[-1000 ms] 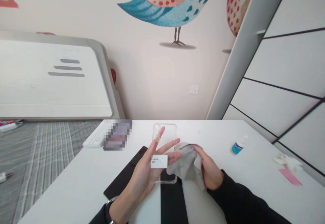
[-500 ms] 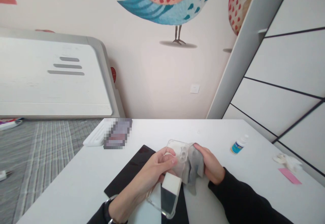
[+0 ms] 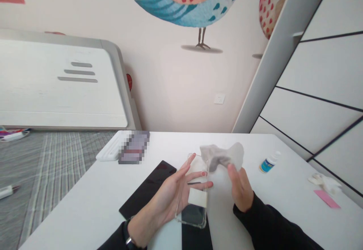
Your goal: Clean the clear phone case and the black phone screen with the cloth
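A clear phone case point(image 3: 204, 219) rests tilted against the spread fingers of my left hand point(image 3: 176, 189), which holds it over the table. A pale rectangular patch point(image 3: 197, 198) shows on the case. My right hand point(image 3: 241, 187) pinches a grey cloth point(image 3: 221, 155), blurred by motion, just right of the case's upper end. Beneath my left hand lies a flat black glossy sheet point(image 3: 150, 187). Another black flat piece point(image 3: 196, 236) shows below the case, at the near edge of view.
On the white table point(image 3: 99, 201), a small bottle point(image 3: 269, 162) stands at right, near a crumpled white tissue point(image 3: 326, 183) and a pink slip point(image 3: 326, 199). At the back left are a white tray point(image 3: 109, 150) and a pixelated flat object point(image 3: 134, 148). A striped bed point(image 3: 56, 167) adjoins on the left.
My right hand has drawn the cloth up and away from the case. My left fingers have spread out behind the case, which has turned more upright.
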Action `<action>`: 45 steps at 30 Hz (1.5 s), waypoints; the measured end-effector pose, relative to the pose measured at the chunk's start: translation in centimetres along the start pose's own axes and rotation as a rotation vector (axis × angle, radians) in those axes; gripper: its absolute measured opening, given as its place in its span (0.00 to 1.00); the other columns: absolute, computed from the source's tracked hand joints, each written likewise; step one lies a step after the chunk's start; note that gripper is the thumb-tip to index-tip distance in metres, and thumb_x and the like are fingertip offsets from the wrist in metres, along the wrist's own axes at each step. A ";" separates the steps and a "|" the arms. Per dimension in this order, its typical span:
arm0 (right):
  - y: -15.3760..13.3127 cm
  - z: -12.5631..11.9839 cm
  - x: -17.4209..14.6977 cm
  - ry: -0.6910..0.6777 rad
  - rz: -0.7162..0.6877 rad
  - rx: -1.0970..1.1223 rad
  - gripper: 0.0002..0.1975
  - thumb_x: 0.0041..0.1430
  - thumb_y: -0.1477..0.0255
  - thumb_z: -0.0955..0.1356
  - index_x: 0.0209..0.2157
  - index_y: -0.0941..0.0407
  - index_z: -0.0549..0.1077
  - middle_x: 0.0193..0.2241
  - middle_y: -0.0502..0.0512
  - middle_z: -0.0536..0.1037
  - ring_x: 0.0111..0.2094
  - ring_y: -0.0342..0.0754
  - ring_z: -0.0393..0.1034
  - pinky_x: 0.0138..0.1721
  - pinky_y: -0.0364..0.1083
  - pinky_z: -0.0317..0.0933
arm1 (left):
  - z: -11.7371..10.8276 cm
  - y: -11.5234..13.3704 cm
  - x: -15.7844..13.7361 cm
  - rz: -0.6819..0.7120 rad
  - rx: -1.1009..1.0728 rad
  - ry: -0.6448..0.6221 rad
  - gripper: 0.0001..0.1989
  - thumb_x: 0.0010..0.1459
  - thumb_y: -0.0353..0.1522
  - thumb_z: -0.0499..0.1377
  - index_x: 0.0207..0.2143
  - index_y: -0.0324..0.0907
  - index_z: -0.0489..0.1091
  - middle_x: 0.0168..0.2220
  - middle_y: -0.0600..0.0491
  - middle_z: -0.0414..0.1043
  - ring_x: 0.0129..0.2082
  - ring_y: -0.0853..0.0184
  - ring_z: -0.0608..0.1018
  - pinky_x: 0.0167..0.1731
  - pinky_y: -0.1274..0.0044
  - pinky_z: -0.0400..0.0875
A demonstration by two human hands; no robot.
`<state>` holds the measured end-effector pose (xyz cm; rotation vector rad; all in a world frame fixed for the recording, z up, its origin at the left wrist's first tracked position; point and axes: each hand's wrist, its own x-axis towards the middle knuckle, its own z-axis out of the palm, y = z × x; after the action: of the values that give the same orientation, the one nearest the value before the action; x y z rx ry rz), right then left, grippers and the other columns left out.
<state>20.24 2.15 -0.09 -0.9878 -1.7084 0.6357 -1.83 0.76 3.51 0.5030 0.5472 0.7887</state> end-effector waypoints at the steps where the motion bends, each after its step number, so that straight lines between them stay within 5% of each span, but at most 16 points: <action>1: -0.4 0.1 -0.2 -0.055 -0.096 -0.089 0.27 0.74 0.52 0.57 0.57 0.52 0.75 0.56 0.61 0.79 0.63 0.62 0.68 0.67 0.63 0.56 | 0.2 -0.1 0.0 0.017 -0.013 0.011 0.34 0.71 0.42 0.55 0.74 0.57 0.44 0.53 0.42 0.75 0.50 0.49 0.82 0.36 0.64 0.80; 7: -1.4 1.9 -1.0 -0.505 -0.597 -0.484 0.36 0.70 0.42 0.56 0.64 0.53 0.69 0.59 0.61 0.77 0.67 0.61 0.63 0.73 0.69 0.25 | 0.8 -0.3 0.4 0.131 -0.153 0.088 0.22 0.74 0.37 0.51 0.66 0.40 0.66 0.56 0.46 0.77 0.54 0.63 0.80 0.54 0.77 0.73; 9: -1.2 2.0 -1.0 -0.533 -0.607 -0.559 0.37 0.68 0.41 0.59 0.63 0.53 0.70 0.58 0.61 0.78 0.68 0.65 0.60 0.72 0.72 0.29 | 0.7 -0.5 0.6 0.158 -0.155 0.103 0.22 0.73 0.37 0.52 0.65 0.41 0.67 0.56 0.48 0.77 0.55 0.63 0.79 0.56 0.77 0.72; 13: -1.0 1.9 -1.0 -0.322 -0.402 -0.738 0.33 0.69 0.46 0.62 0.61 0.57 0.71 0.60 0.64 0.76 0.73 0.73 0.43 0.68 0.78 0.36 | 0.3 -0.9 0.7 0.131 -0.139 0.099 0.23 0.73 0.38 0.54 0.65 0.39 0.66 0.56 0.44 0.78 0.53 0.59 0.80 0.56 0.71 0.73; 18: -1.4 2.6 -1.7 -0.590 -0.596 -0.584 0.35 0.67 0.41 0.61 0.55 0.55 0.74 0.53 0.58 0.81 0.74 0.64 0.45 0.72 0.70 0.34 | -0.3 -0.4 0.8 0.225 -0.109 0.117 0.22 0.73 0.40 0.54 0.66 0.50 0.65 0.64 0.53 0.71 0.56 0.64 0.79 0.56 0.76 0.71; 22: -1.5 2.1 -1.2 -0.406 -0.371 -0.753 0.31 0.71 0.50 0.63 0.65 0.55 0.66 0.67 0.61 0.69 0.75 0.71 0.37 0.69 0.76 0.35 | 0.0 -0.3 0.7 0.176 -0.052 0.059 0.23 0.73 0.40 0.53 0.66 0.44 0.66 0.61 0.47 0.74 0.56 0.60 0.79 0.57 0.72 0.72; 24: -1.5 1.9 -1.1 -0.365 -0.379 -0.758 0.34 0.70 0.50 0.64 0.67 0.57 0.62 0.68 0.63 0.66 0.75 0.72 0.29 0.69 0.76 0.34 | 0.3 -0.5 0.5 0.122 -0.016 0.051 0.24 0.72 0.40 0.55 0.65 0.40 0.67 0.59 0.44 0.76 0.56 0.58 0.79 0.57 0.71 0.72; 28: -1.7 2.4 -1.7 -0.484 -0.601 -0.593 0.26 0.68 0.47 0.64 0.51 0.54 0.75 0.56 0.58 0.79 0.76 0.61 0.35 0.73 0.65 0.28 | 0.3 -0.4 0.1 0.108 0.029 0.065 0.25 0.71 0.42 0.57 0.67 0.45 0.65 0.60 0.46 0.75 0.57 0.61 0.79 0.58 0.74 0.70; 30: -2.1 2.5 -1.8 -0.413 -0.595 -0.556 0.21 0.72 0.50 0.62 0.42 0.53 0.76 0.48 0.56 0.82 0.76 0.59 0.39 0.73 0.63 0.25 | 0.2 -0.5 0.1 0.100 0.060 0.054 0.26 0.71 0.44 0.56 0.67 0.47 0.64 0.59 0.47 0.76 0.54 0.62 0.81 0.56 0.74 0.72; 35: -2.8 1.9 -1.5 -0.195 -0.421 -0.623 0.20 0.73 0.56 0.62 0.51 0.56 0.75 0.55 0.61 0.79 0.76 0.64 0.34 0.71 0.69 0.28 | -0.1 -1.0 0.4 -0.042 0.120 0.034 0.27 0.71 0.44 0.55 0.61 0.32 0.71 0.45 0.38 0.82 0.40 0.57 0.85 0.46 0.70 0.78; 41: -2.8 2.7 -2.1 -0.412 -0.691 -0.461 0.11 0.69 0.66 0.66 0.33 0.54 0.76 0.34 0.51 0.83 0.73 0.57 0.48 0.73 0.63 0.31 | 0.0 0.4 0.0 0.158 0.107 0.057 0.26 0.72 0.46 0.52 0.68 0.51 0.63 0.56 0.47 0.78 0.47 0.63 0.83 0.47 0.76 0.76; 43: -3.0 2.4 -1.9 -0.299 -0.575 -0.493 0.14 0.71 0.68 0.63 0.32 0.54 0.76 0.33 0.52 0.83 0.73 0.57 0.50 0.73 0.64 0.31 | 0.2 0.5 0.0 0.182 0.123 0.062 0.27 0.71 0.48 0.52 0.69 0.52 0.61 0.57 0.46 0.77 0.48 0.60 0.83 0.44 0.73 0.78; 45: -3.1 1.9 -1.5 -0.202 -0.432 -0.562 0.14 0.73 0.65 0.63 0.41 0.56 0.77 0.42 0.57 0.84 0.75 0.61 0.43 0.72 0.69 0.31 | 0.5 0.2 0.1 0.133 0.130 0.083 0.27 0.71 0.47 0.52 0.68 0.49 0.63 0.57 0.44 0.77 0.47 0.58 0.83 0.44 0.71 0.78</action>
<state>17.68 -0.64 0.95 -0.8979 -2.2582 -0.0404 -1.56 0.82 3.96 0.6331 0.6497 0.9076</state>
